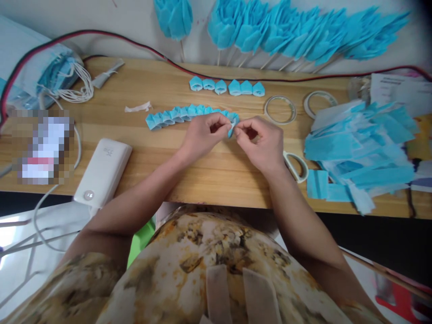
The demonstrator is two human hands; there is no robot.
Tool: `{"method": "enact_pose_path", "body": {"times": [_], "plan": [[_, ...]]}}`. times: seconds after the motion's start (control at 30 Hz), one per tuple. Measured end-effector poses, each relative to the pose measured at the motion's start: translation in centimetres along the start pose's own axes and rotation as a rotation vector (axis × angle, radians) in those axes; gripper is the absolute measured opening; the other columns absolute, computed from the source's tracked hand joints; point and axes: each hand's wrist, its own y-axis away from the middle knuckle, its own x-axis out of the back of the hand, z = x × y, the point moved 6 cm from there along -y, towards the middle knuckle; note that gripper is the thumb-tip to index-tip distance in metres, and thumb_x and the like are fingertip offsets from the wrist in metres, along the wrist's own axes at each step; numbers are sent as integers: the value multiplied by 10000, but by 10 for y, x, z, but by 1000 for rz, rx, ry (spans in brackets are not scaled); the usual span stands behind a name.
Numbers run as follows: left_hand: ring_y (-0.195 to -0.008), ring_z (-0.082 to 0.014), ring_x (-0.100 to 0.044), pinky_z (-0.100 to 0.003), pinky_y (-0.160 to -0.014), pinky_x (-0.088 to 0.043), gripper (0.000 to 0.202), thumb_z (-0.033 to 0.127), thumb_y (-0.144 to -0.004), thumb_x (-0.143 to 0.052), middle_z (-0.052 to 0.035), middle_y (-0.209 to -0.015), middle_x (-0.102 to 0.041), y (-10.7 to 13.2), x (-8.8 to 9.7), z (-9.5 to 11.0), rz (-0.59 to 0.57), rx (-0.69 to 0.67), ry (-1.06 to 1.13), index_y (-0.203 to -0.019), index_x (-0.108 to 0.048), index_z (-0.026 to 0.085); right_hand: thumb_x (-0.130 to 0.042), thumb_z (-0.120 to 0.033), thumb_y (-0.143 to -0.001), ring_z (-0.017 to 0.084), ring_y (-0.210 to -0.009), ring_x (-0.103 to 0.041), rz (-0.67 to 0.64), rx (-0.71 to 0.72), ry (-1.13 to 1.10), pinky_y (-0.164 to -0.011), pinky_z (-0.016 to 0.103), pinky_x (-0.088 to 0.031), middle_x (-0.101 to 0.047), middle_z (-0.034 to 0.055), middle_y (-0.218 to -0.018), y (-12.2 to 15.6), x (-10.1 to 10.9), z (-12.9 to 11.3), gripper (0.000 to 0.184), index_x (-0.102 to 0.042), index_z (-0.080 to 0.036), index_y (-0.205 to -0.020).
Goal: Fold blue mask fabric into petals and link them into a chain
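Observation:
Between my two hands is a small blue-and-white fabric piece (231, 129). My left hand (209, 133) pinches its left side with thumb and forefinger. My right hand (259, 141) grips the other side the same way, and the fingertips nearly meet. Just behind the left hand runs a curved row of folded blue petals (178, 114), lying on the wooden table (158, 157). Farther back sits a second line of folded blue petals (221, 86). The handle of a pair of scissors (299, 166) shows beside my right wrist; the rest is hidden.
Cut blue fabric strips (361, 153) are heaped at the right. Two tape rolls (280, 110) lie behind my right hand. Blue fabric flowers (276, 33) on sticks line the wall. A white power bank (103, 173), a cable and a blurred phone (43, 148) are at the left.

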Motion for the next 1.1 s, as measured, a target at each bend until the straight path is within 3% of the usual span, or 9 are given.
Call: {"method": "enact_pose_path", "body": {"times": [0.3,1.1], "plan": [[-678,-127,-577,-266,-662,-440,112,185,-874,-633,-7,-741,-705,3,-3,5,-18,-92,-59,-778,-690,194,-672,-290,-886,151,-664,-591,-27,0,-11,-662,315,-463,-684,-4,-732,-1,0,1,122,-667,-241,-775],[-726,-140,-622,-268,-699,-456,141,216,-905,-633,-15,-772,-740,3,-3,4,-36,-65,-98,-797,-716,184,-649,-312,-896,140,-626,-551,-27,-18,-32,-643,303,-453,-668,-9,-693,-1,-1,1,153,-690,-236,-769]]}}
